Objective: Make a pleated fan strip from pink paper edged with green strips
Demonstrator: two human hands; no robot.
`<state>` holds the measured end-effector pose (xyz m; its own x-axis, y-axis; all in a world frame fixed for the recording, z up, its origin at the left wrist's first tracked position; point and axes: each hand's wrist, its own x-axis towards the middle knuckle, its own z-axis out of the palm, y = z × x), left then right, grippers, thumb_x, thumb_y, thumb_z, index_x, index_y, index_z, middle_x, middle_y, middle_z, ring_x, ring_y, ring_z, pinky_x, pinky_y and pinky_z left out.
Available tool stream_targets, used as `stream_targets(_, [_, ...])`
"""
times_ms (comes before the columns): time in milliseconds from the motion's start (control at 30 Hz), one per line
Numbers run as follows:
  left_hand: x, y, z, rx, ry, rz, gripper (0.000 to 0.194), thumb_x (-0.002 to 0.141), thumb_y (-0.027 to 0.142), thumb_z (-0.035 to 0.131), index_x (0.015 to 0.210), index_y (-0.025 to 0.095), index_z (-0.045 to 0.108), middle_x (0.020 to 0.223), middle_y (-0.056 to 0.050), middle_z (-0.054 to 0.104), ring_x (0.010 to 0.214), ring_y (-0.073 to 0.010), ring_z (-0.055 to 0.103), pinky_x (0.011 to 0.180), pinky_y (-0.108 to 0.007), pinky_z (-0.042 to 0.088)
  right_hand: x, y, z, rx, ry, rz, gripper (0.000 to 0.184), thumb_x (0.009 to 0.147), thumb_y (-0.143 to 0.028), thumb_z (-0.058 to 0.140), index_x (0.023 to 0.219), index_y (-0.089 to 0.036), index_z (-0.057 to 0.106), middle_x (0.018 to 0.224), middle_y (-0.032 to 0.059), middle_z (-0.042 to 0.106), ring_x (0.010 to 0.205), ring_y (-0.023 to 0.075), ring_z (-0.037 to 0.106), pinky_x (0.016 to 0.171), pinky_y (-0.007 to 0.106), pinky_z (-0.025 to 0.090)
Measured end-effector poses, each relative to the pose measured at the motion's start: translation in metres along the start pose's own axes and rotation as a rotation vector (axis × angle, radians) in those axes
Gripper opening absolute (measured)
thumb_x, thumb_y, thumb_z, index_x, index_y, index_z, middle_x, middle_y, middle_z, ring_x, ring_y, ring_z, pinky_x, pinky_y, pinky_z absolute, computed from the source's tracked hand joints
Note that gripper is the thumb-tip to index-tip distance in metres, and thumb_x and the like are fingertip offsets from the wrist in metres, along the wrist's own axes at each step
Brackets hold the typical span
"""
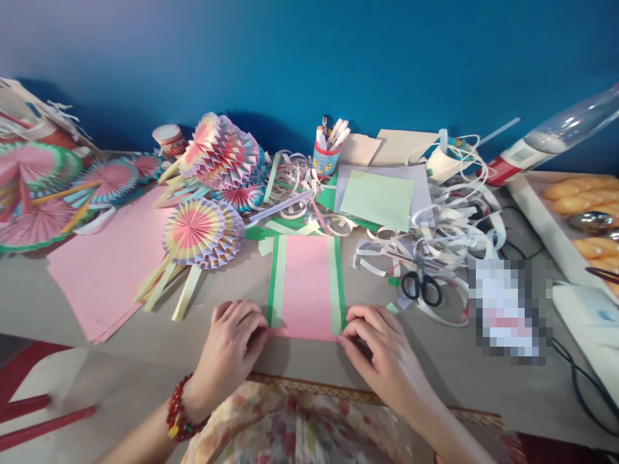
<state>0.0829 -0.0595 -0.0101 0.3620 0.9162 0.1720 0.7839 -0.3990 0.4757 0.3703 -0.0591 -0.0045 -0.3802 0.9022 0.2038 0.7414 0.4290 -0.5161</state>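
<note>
Hiding pink paper's near corners: fingers

- Left of my left fingers, I have bare table until the fan sticks.
- Between my fingers, flat paper; I could cross above it.
- Beyond it, loose strips and an upright cup obstruct me.
- Right of my right fingers, a bare patch, then scissors.

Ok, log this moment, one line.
pink green-edged paper: on table; left hand: at left edge; right hand: at right edge; black-handled scissors: right of paper
</note>
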Motion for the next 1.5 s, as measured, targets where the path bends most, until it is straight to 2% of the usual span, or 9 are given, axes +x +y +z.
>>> stream_targets(400, [0.001,0.002,-0.001,-0.04,0.002,-0.032,0.016,0.097,0.029,0.056,0.084,0.02,0.059,0.091,-0.003,0.062,0.088,-0.0181,0.058,0.086,-0.036,0.039,0.004,0.004,-0.001,-0.02,-0.032,0.022,0.014,0.09,-0.021,0.055,0.076,-0.022,0.054,0.092,0.0048,0.059,0.088,0.0203,0.055,0.079,0.033,0.038])
stream_targets(567, [-0.001,0.0,-0.003,-0.081,-0.047,-0.031,0.014,0.098,0.023,0.052,0.087,0.021,0.061,0.094,-0.003,0.063,0.089,-0.018,0.058,0.087,-0.036,0.04,0.003,0.006,-0.003,0.002,-0.066,0.023,0.013,0.09,-0.021,0.057,0.077,-0.022,0.056,0.094,0.0046,0.059,0.088,0.0202,0.056,0.079,0.034,0.041])
stream_targets(667, [-0.001,0.001,-0.007,-0.087,-0.081,-0.025,0.015,0.097,0.022,0.052,0.088,0.022,0.063,0.096,-0.003,0.064,0.091,-0.0181,0.058,0.093,-0.039,0.04,0.001,0.008,-0.004,-0.003,-0.082,-0.002,0.01,0.091,-0.021,0.057,0.081,-0.023,0.059,0.095,0.0046,0.06,0.093,0.0212,0.057,0.087,0.038,0.043])
stream_targets(833, [-0.002,0.002,-0.012,-0.092,-0.114,0.04,0.018,0.097,0.016,0.05,0.091,0.024,0.065,0.096,-0.002,0.064,0.091,-0.0167,0.058,0.11,-0.048,0.03,-0.003,0.008,-0.003,0.03,-0.082,-0.081,0.009,0.092,-0.017,0.057,0.089,-0.024,0.061,0.092,0.0026,0.06,0.09,0.0183,0.058,0.105,0.045,0.037])
stream_targets(1067, [-0.005,0.002,-0.011,-0.073,-0.132,0.085,0.017,0.096,0.016,0.05,0.09,0.024,0.064,0.097,-0.003,0.063,0.092,-0.0175,0.057,0.111,-0.051,0.029,-0.004,0.004,-0.002,0.05,-0.064,-0.121,0.012,0.092,-0.017,0.057,0.084,-0.024,0.061,0.083,-0.0003,0.062,0.083,0.0158,0.058,0.11,0.049,0.034])
stream_targets(1500, [-0.005,0.006,-0.004,-0.055,-0.082,0.005,0.014,0.095,0.015,0.051,0.09,0.022,0.062,0.096,-0.002,0.063,0.092,-0.017,0.059,0.111,-0.049,0.03,-0.006,0.006,0.002,0.032,-0.043,-0.037,0.013,0.095,-0.02,0.053,0.085,-0.024,0.06,0.094,0.0026,0.062,0.091,0.0174,0.061,0.108,0.046,0.038])
